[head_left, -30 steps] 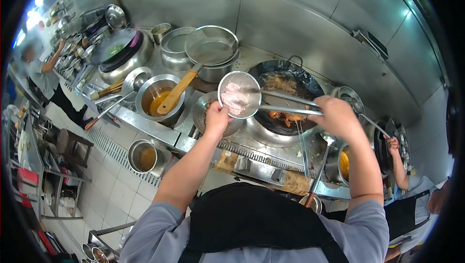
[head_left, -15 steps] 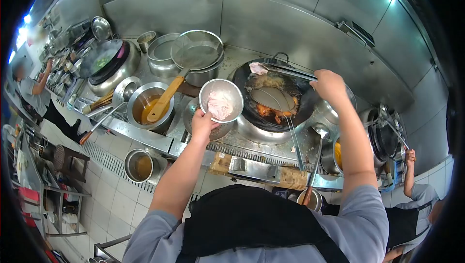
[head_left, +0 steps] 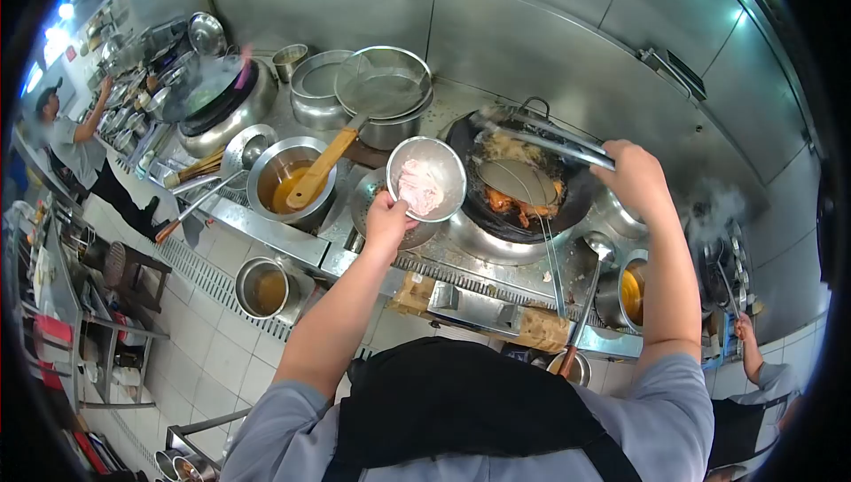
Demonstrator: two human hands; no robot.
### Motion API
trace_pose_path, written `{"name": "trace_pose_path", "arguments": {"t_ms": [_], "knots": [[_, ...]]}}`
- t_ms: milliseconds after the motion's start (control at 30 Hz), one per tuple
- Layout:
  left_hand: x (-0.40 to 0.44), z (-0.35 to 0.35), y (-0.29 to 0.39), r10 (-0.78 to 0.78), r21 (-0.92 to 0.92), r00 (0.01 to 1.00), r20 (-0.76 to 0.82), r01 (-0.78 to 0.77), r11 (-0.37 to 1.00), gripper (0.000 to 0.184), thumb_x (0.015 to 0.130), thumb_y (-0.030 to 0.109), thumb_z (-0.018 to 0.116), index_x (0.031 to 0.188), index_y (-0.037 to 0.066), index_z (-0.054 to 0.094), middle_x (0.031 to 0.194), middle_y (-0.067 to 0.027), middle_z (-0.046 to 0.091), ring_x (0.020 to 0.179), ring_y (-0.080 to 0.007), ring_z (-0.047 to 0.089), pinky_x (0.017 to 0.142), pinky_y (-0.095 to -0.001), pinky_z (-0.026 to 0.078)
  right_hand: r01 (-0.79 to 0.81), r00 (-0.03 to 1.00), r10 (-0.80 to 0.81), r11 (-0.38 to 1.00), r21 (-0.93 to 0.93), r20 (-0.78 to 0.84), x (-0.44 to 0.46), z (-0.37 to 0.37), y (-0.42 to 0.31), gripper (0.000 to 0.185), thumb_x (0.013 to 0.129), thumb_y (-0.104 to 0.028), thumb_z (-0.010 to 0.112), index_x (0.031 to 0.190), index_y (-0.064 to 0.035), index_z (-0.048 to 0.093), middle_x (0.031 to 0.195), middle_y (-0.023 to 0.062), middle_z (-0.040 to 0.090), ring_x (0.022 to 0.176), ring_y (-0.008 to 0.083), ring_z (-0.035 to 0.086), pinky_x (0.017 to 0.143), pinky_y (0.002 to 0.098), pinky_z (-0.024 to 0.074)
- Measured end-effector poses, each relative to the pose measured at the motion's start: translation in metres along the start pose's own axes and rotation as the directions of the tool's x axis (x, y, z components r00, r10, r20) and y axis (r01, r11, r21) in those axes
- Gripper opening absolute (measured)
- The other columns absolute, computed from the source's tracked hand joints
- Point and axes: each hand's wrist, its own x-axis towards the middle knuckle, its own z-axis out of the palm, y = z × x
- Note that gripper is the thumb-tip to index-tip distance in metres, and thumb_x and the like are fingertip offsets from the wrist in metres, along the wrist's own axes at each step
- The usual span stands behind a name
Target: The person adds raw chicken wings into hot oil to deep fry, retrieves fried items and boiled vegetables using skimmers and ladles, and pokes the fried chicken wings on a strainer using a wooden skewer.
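My left hand [head_left: 387, 225] grips the edge of a small metal bowl [head_left: 453, 169] just left of the wok. Pale raw meat pieces [head_left: 420, 188] lie in the bowl. Stretched over the wok's far right side, my right hand [head_left: 635, 176] is closed around metal tongs [head_left: 567, 147]. The tong tips are blurred above the back left of the black wok [head_left: 574, 203], so I cannot tell whether they pinch anything. Inside the wok, a wire-handled strainer [head_left: 514, 182] rests in bubbling oil beside browned orange pieces [head_left: 501, 203].
Left of the bowl stand a pot of brown liquid [head_left: 324, 203] with a wooden-handled tool across it, and stacked sieves [head_left: 390, 74]. A ladle [head_left: 598, 256] and a pot of yellow liquid [head_left: 612, 300] are to the right. Co-workers stand far left [head_left: 89, 154] and lower right [head_left: 753, 407].
A pale meat piece hung in the tong tips over the wok earlier; it no longer shows clearly there. My right hand has tilted the tongs. The whole view has shifted slightly.
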Motion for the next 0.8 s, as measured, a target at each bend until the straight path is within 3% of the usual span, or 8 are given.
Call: {"name": "trace_pose_path", "arguments": {"t_ms": [133, 167, 267, 500, 567, 600, 733, 800], "knots": [[0.007, 0.017, 0.002, 0.008, 0.020, 0.998, 0.068, -0.010, 1.000, 0.019, 0.095, 0.005, 0.049, 0.112, -0.003, 0.051, 0.103, -0.0150, 0.065, 0.086, -0.0242, 0.070, 0.075, -0.0350, 0.061, 0.147, 0.986, -0.149, 0.989, 0.033, 0.076, -0.020, 0.011, -0.028, 0.041, 0.079, -0.028, 0.074, 0.109, -0.0006, 0.067, 0.105, 0.0186, 0.068, 0.097, 0.0377, 0.065, 0.086, 0.0439, 0.0512], [0.008, 0.023, 0.002, 0.017, 0.028, 0.996, 0.090, -0.019, 0.999, 0.019, 0.095, 0.006, 0.050, 0.112, -0.002, 0.052, 0.104, -0.0153, 0.065, 0.086, -0.0243, 0.071, 0.074, -0.0350, 0.061, 0.191, 0.981, -0.190, 0.982, -0.006, 0.049, -0.019, 0.028, -0.032, 0.033, 0.082, -0.029, 0.071, 0.097, -0.0005, 0.067, 0.100, 0.0200, 0.068, 0.095, 0.0357, 0.067, 0.083, 0.0450, 0.0529], [0.011, 0.031, 0.001, -0.003, -0.020, 0.993, 0.121, 0.005, 1.000, 0.020, 0.094, 0.007, 0.050, 0.112, -0.002, 0.052, 0.105, -0.0164, 0.066, 0.086, -0.0249, 0.071, 0.073, -0.0351, 0.061, 0.194, 0.976, -0.193, 0.981, 0.004, 0.097, -0.014, 0.039, -0.036, 0.030, 0.083, -0.028, 0.070, 0.095, -0.0012, 0.066, 0.099, 0.0183, 0.068, 0.093, 0.0357, 0.066, 0.081, 0.0453, 0.0530], [0.010, 0.020, 0.004, -0.076, -0.105, 0.997, 0.033, 0.079, 0.991, 0.023, 0.095, 0.005, 0.047, 0.115, -0.005, 0.053, 0.109, -0.0195, 0.065, 0.090, -0.0284, 0.071, 0.075, -0.0374, 0.062, 0.002, 0.996, 0.003, 0.999, 0.051, -0.094, -0.011, 0.018, 0.005, 0.026, 0.084, -0.028, 0.069, 0.093, -0.0034, 0.067, 0.097, 0.0157, 0.068, 0.093, 0.0354, 0.066, 0.080, 0.0457, 0.0523], [0.011, 0.018, 0.003, -0.083, -0.090, 0.996, 0.018, 0.084, 0.992, 0.023, 0.094, 0.005, 0.047, 0.115, -0.004, 0.053, 0.109, -0.0186, 0.065, 0.091, -0.0285, 0.070, 0.076, -0.0375, 0.062, -0.044, 0.994, 0.039, 0.997, -0.057, -0.100, 0.004, 0.035, 0.023, 0.028, 0.083, -0.029, 0.070, 0.094, -0.0034, 0.067, 0.097, 0.0152, 0.068, 0.093, 0.0354, 0.065, 0.080, 0.0458, 0.0521], [0.009, 0.016, 0.005, -0.082, -0.085, 0.997, 0.010, 0.083, 0.993, 0.023, 0.094, 0.005, 0.048, 0.115, -0.004, 0.053, 0.109, -0.0184, 0.065, 0.091, -0.0282, 0.070, 0.076, -0.0375, 0.062, -0.051, 0.993, 0.042, 0.995, -0.082, -0.109, 0.011, 0.047, 0.028, 0.021, 0.085, -0.022, 0.066, 0.095, -0.0040, 0.068, 0.100, 0.0167, 0.069, 0.094, 0.0337, 0.067, 0.080, 0.0447, 0.0535], [0.006, 0.016, 0.004, -0.075, -0.073, 0.997, -0.008, 0.074, 0.995, 0.024, 0.093, 0.006, 0.049, 0.115, -0.003, 0.053, 0.108, -0.0178, 0.065, 0.090, -0.0269, 0.070, 0.075, -0.0368, 0.061, -0.121, 0.986, 0.144, 0.963, -0.241, 0.080, 0.050, 0.125, 0.043, 0.017, 0.085, -0.014, 0.061, 0.095, -0.0034, 0.070, 0.103, 0.0191, 0.069, 0.094, 0.0329, 0.069, 0.080, 0.0431, 0.0555], [0.005, 0.015, 0.002, -0.073, -0.081, 0.997, -0.006, 0.072, 0.994, 0.023, 0.093, 0.006, 0.049, 0.114, -0.003, 0.054, 0.107, -0.0169, 0.065, 0.088, -0.0258, 0.070, 0.074, -0.0360, 0.061, -0.190, 0.979, 0.201, 0.953, -0.234, 0.024, 0.059, 0.156, 0.048, 0.030, 0.086, -0.031, 0.067, 0.093, -0.0019, 0.069, 0.097, 0.0171, 0.069, 0.090, 0.0345, 0.069, 0.077, 0.0437, 0.0556]]}}
